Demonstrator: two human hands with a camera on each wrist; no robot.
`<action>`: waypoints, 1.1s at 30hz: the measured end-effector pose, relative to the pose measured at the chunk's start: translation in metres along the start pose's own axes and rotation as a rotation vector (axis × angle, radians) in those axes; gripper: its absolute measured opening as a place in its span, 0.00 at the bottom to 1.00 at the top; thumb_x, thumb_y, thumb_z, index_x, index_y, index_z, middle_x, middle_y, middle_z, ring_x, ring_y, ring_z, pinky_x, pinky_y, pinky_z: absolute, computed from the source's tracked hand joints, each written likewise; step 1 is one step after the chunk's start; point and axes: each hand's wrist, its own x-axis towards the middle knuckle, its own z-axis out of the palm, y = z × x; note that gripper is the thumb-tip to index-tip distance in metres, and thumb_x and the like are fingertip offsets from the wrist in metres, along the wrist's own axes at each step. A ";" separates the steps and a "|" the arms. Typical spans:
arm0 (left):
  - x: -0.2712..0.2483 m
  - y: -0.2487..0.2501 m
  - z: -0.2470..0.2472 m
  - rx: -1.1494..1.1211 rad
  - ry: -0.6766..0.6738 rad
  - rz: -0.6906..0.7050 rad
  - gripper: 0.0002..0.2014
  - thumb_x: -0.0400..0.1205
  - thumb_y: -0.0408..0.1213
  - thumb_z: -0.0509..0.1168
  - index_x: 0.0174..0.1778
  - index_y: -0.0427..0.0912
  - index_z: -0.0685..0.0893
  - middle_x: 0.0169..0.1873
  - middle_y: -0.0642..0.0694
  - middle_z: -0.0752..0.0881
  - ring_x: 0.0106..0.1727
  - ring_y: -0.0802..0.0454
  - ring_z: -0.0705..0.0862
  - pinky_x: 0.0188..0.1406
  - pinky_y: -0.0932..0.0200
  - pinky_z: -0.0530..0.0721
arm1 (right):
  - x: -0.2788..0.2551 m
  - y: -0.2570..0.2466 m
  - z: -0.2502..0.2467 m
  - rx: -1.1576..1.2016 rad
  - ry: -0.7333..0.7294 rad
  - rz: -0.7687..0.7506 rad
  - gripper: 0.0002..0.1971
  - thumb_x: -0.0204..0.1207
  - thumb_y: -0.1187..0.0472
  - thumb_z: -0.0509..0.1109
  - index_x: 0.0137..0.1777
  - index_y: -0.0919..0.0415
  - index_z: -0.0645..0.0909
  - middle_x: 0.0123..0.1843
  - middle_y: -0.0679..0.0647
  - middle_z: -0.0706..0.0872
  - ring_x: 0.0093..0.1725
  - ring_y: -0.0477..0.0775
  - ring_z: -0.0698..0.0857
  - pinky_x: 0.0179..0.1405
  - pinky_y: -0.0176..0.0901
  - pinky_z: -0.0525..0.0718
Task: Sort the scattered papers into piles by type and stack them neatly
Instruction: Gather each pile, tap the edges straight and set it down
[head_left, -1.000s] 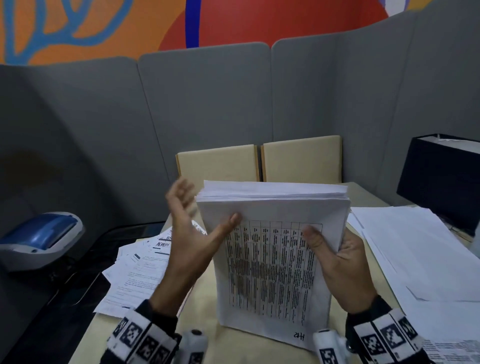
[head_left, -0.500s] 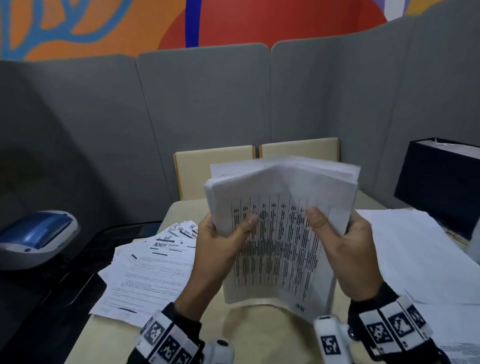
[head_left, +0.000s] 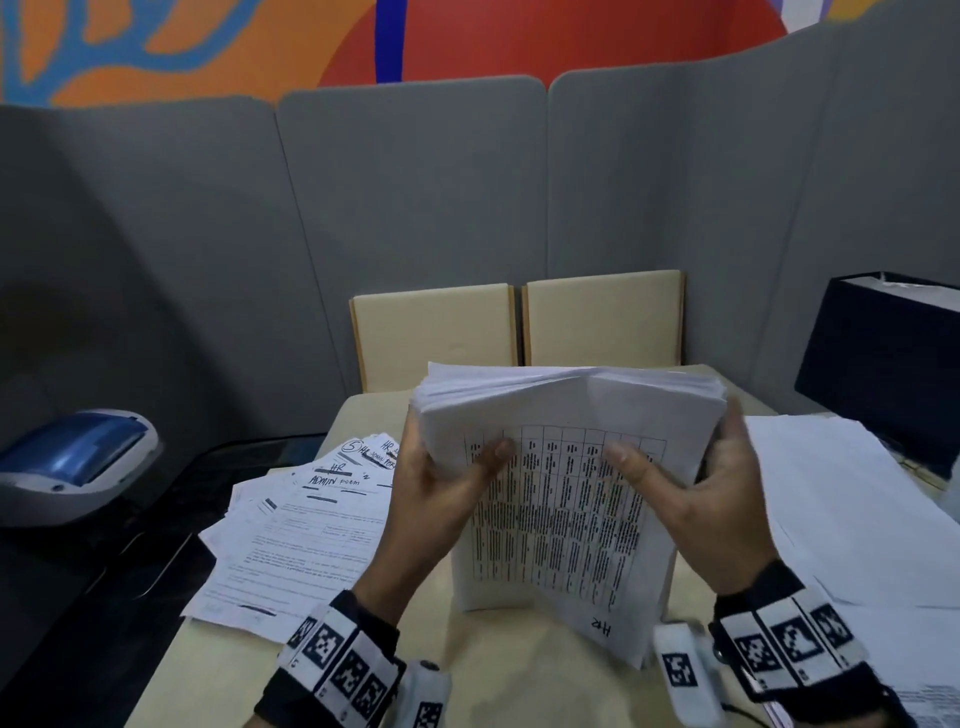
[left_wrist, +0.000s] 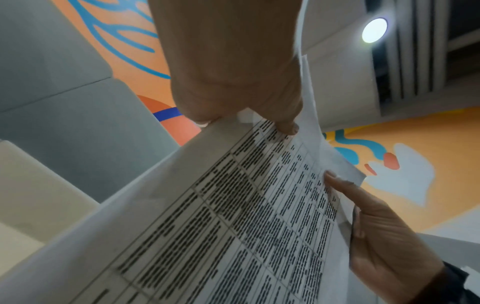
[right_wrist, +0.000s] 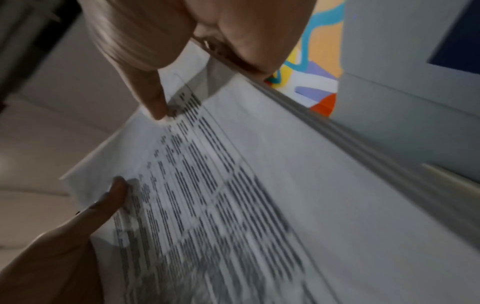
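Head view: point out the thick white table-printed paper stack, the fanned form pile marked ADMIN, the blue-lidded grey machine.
Table-printed paper stack (head_left: 566, 525), head view, front sheet.
ADMIN form pile (head_left: 306, 540), head view, top sheet.
Blue-lidded grey machine (head_left: 78, 457), head view, lid.

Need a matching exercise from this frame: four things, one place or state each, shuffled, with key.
Things:
1. table-print stack
2. form pile
3. blank sheets
4. black box

Places or states:
A. lying fanned out, handwriting on top, at the left
B. on the desk at the far right
C. held on edge between left hand and right hand
D. lying flat, right of the hands

Pairs: 1-C, 2-A, 3-D, 4-B
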 end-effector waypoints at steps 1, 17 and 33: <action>0.002 0.004 0.002 -0.012 0.005 0.006 0.30 0.78 0.33 0.78 0.76 0.41 0.75 0.59 0.44 0.91 0.61 0.47 0.92 0.51 0.55 0.92 | 0.004 -0.005 0.000 -0.030 0.015 -0.086 0.36 0.69 0.68 0.83 0.74 0.54 0.71 0.61 0.55 0.85 0.56 0.45 0.91 0.43 0.37 0.93; 0.016 0.005 0.002 -0.056 -0.021 -0.069 0.24 0.78 0.42 0.75 0.67 0.36 0.82 0.53 0.45 0.94 0.55 0.51 0.94 0.48 0.61 0.91 | 0.030 -0.024 -0.019 -0.452 -0.178 -0.515 0.18 0.82 0.65 0.77 0.71 0.58 0.82 0.62 0.54 0.87 0.59 0.54 0.88 0.46 0.52 0.92; 0.025 0.002 -0.003 -0.086 -0.160 -0.191 0.25 0.76 0.54 0.75 0.63 0.41 0.88 0.55 0.42 0.95 0.58 0.45 0.93 0.54 0.55 0.91 | 0.038 -0.035 -0.025 -0.524 -0.135 -0.565 0.09 0.74 0.66 0.82 0.51 0.68 0.88 0.51 0.55 0.92 0.51 0.53 0.92 0.44 0.54 0.93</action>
